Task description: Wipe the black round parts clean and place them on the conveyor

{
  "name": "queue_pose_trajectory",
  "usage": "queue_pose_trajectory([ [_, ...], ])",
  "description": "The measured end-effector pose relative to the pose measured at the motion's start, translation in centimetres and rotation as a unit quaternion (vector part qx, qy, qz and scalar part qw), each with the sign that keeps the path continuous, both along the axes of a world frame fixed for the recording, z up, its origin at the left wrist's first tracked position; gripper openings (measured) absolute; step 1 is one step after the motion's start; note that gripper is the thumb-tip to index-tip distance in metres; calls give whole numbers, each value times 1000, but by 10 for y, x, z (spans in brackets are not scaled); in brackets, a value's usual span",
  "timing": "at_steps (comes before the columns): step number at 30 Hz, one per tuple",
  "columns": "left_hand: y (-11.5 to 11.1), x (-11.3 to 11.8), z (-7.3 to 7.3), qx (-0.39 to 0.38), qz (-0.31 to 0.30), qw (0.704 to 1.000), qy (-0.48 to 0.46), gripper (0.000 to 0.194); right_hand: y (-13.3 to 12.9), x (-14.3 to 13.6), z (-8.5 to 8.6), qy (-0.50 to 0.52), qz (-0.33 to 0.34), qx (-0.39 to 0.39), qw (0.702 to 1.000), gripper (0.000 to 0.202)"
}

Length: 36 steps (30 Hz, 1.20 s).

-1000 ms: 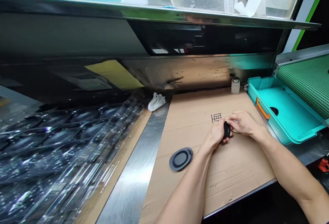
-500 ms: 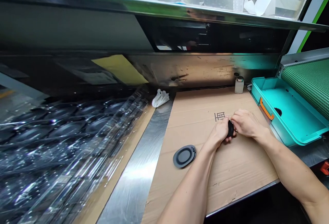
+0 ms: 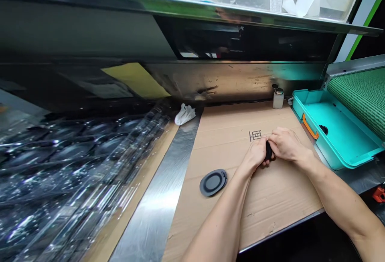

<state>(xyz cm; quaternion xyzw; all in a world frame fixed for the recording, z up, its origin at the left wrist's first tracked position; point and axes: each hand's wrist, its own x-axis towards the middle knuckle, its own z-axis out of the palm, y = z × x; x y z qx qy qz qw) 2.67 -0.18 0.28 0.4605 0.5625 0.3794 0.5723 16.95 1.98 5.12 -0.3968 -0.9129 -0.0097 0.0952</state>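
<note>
Over the cardboard sheet (image 3: pixel 222 134), my left hand (image 3: pixel 256 152) is closed around a small black part (image 3: pixel 268 152), perhaps a round or oval piece seen edge-on. Against its right side, my right hand (image 3: pixel 285 144) has its fingers bent and pinched on the part's upper edge. My fingers cover much of the part, so its exact kind cannot be made out. To the left of my left forearm, a dark grey oval piece (image 3: pixel 213 182) with a raised ring and a small tab lies flat on the cardboard.
Clear plastic trays of dark round parts (image 3: pixel 75 150) fill the left side. A turquoise bin (image 3: pixel 350 134) with an orange handle holds a small black piece, beside a green conveyor belt (image 3: pixel 363 89). Behind stand a small bottle (image 3: pixel 278 99) and crumpled white tissue (image 3: pixel 185 114). A shelf edge (image 3: pixel 192 7) overhangs.
My right fingers have closed in tighter against the black part's upper edge. My left hand keeps its hold. The whole view has shifted slightly.
</note>
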Motion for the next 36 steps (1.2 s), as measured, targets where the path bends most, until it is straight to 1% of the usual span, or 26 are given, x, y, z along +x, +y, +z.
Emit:
queue_pose_trajectory([
  [5,-1,0,0,6,-3,1000,-5,58,1,1,-3,-4,-6,-9,1000,23],
  [10,-1,2,-1,16,-2,1000,-12,56,0,1,-2,18,-3,8,1000,26],
  [12,-1,3,-1,15,-4,1000,-18,55,1,2,-4,21,-7,3,1000,24],
  [14,1,1,0,2,-3,999,-46,53,4,4,-7,34,-10,-13,999,23],
  [16,3,-4,2,-30,18,993,-117,53,9,7,-13,70,-22,-22,997,23],
  [17,4,-8,4,-54,36,984,-168,53,13,9,-17,94,-34,-20,995,23],
  [18,6,-13,6,-83,54,969,-226,53,16,11,-21,117,-51,-13,992,23],
  [20,8,-24,9,-141,83,924,-346,50,24,15,-29,155,-86,2,984,24],
  [22,9,-34,13,-183,94,877,-435,44,31,18,-36,172,-108,3,979,24],
  [24,9,-40,15,-203,98,846,-484,41,36,20,-41,173,-118,-5,978,24],
  [26,9,-42,15,-211,100,833,-502,40,38,21,-45,169,-126,-10,978,24],
  [28,8,-41,15,-214,100,829,-507,40,40,22,-47,168,-131,-15,977,25],
  [30,8,-40,14,-211,97,833,-502,41,41,23,-49,174,-138,-20,975,24],
  [33,8,-37,12,-182,95,858,-471,46,41,24,-48,217,-142,-11,966,24],
  [36,7,-31,10,-131,98,885,-437,50,34,19,-40,304,-123,13,945,27],
])
